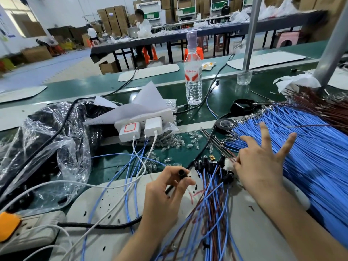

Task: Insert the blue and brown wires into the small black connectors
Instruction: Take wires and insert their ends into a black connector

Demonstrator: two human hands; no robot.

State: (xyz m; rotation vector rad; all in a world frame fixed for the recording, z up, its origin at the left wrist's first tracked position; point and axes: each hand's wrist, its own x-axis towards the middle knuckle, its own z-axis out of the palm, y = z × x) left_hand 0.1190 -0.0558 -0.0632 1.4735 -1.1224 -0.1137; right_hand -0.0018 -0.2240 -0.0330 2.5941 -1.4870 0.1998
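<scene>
My left hand [165, 191] pinches a small black connector [181, 173] between thumb and fingers, low in the middle of the view. My right hand [261, 162] reaches over the edge of a big fan of loose blue wires [305, 147], three fingers spread and straight; its thumb and forefinger are down at the brown wire ends [226, 153], and whether they pinch one is hidden. A bundle of brown wires [316, 104] lies behind the blue ones. Between my hands lie several blue and brown wires with black connectors on their ends [212, 166].
A white power strip with chargers [143, 127] and paper sits centre left, beside a crumpled plastic bag [47, 147]. A water bottle [193, 76] stands behind. Small clear bulbs [177, 142] are scattered on the green belt. A second power strip [24, 230] lies at lower left.
</scene>
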